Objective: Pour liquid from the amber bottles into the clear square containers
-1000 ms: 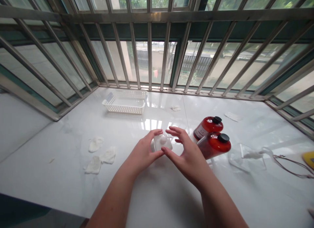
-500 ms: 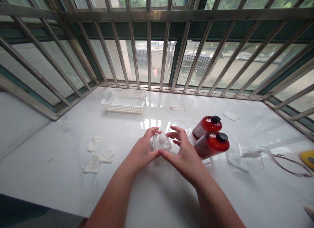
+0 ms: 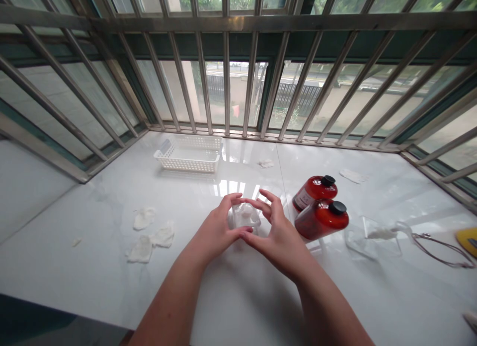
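The left hand (image 3: 219, 227) has its grip closed around the left side of a small clear square-sided container (image 3: 246, 218) with a pale round shape at its middle, while the right hand (image 3: 278, 233) curves about the container's right side, though I cannot tell whether that grip presses on it. Left of the container, three thin white cotton-like pads (image 3: 140, 249) lie on the glossy white surface (image 3: 242, 301); right of it are two red translucent bottles with black caps (image 3: 318, 222). Beyond the container, leftward, sits a white perforated rectangular plastic basket (image 3: 188, 163).
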Demonstrator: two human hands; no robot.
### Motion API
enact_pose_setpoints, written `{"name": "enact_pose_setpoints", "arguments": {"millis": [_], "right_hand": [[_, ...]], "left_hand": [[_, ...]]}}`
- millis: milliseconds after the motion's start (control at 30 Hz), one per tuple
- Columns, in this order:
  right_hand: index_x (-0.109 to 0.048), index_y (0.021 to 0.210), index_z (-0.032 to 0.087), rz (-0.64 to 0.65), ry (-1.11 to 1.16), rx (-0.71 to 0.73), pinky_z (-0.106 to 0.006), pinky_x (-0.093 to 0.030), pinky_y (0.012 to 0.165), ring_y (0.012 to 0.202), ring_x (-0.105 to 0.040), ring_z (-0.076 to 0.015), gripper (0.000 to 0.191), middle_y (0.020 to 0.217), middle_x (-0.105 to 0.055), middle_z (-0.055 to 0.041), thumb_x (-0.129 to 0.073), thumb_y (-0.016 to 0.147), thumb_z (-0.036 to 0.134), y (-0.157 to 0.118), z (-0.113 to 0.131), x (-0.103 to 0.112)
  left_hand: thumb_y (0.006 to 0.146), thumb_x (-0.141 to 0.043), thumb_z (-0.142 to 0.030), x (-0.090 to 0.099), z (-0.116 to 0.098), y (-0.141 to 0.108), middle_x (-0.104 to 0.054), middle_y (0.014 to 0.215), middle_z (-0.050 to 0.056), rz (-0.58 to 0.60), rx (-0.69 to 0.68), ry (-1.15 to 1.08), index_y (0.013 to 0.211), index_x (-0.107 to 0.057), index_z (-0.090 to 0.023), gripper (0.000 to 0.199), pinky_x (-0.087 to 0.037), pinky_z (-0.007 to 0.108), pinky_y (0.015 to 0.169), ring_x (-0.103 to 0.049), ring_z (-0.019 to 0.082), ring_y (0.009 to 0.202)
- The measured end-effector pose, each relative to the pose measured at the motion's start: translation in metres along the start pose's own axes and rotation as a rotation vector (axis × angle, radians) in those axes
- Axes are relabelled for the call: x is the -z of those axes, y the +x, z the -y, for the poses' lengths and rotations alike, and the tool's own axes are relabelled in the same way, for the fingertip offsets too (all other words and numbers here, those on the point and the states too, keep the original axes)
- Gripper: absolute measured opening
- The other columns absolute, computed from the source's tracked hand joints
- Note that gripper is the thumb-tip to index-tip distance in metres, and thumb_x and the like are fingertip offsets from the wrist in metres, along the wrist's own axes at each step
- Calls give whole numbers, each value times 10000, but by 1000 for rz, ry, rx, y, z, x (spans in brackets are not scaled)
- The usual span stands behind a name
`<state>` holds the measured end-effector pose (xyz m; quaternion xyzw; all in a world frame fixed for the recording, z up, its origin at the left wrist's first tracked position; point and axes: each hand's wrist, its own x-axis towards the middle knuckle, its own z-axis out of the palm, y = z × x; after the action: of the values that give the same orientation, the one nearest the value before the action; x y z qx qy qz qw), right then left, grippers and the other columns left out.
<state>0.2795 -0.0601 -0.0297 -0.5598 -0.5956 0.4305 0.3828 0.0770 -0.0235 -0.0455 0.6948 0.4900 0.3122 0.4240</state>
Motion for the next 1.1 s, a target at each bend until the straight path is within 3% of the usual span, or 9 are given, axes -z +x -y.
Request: {"name": "enact_pose_setpoints", "arguments": {"millis": [167, 267, 367, 433, 567, 767, 967, 1100], "right_hand": [[-351, 1566, 313, -78, -78, -19, -594, -501, 1231, 1299, -709, -313, 885, 1328, -694, -70, -856, 847, 416, 1, 0, 4], [-369, 1534, 316, -101, -57, 11, -598, -481, 1254, 1367, -679, -324, 854, 1431, -671, -101, -860, 842, 412, 1, 0, 3], [-326, 1587, 337, -27, -7, 14, -607, -482, 1252, 1511, -590, -346, 908, 1557, -637, -140, -856, 854, 409, 1, 1, 1], [-315, 1598, 335, -8, -18, 3, -613, -495, 1238, 1493, -606, -349, 921, 1498, -670, -135, -853, 855, 415, 1, 0, 0], [-374, 1514, 314, -109, -71, 14, -636, -492, 1245, 1311, -704, -321, 818, 1311, -695, -76, -840, 852, 430, 2, -3, 1], [-312, 1584, 341, -36, 22, 35, -617, -468, 1272, 1491, -608, -334, 886, 1565, -645, -119, -824, 865, 414, -1, 2, -3], [-380, 1504, 296, -128, -66, -10, -610, -506, 1227, 1216, -727, -306, 807, 1237, -704, -57, -830, 849, 433, 2, -2, 1], [-359, 1527, 328, -96, -14, 23, -603, -481, 1258, 1410, -648, -327, 846, 1480, -659, -110, -844, 839, 415, 1, -2, -2]], "left_hand": [[894, -867, -264, 1, 0, 0, -669, 1578, 110, 15, -9, 10, 1551, -476, -330, 767, -518, 528, 1227, -610, 354, 1507], [900, -870, -286, 1, 1, 0, -662, 1588, 107, 16, -11, 12, 1560, -469, -335, 774, -502, 538, 1244, -603, 352, 1513], [887, -899, -332, 0, 1, 0, -672, 1575, 108, 3, -15, 3, 1548, -486, -328, 780, -502, 544, 1248, -614, 358, 1499], [883, -899, -329, 0, 1, 1, -677, 1568, 114, 1, -15, 1, 1543, -491, -320, 776, -509, 544, 1243, -624, 360, 1489], [894, -853, -256, 0, 0, 0, -676, 1573, 118, 9, -19, 7, 1540, -486, -323, 746, -516, 540, 1237, -620, 354, 1500], [884, -898, -326, 0, 1, 0, -687, 1557, 83, -5, 6, 15, 1538, -497, -347, 767, -523, 515, 1226, -631, 345, 1483], [905, -851, -267, 1, 0, 0, -660, 1593, 94, 24, -5, 6, 1556, -463, -331, 761, -481, 536, 1258, -600, 340, 1513], [897, -871, -282, 1, 0, 0, -664, 1587, 83, 17, 10, 13, 1550, -471, -343, 768, -480, 526, 1259, -599, 336, 1513]]}}
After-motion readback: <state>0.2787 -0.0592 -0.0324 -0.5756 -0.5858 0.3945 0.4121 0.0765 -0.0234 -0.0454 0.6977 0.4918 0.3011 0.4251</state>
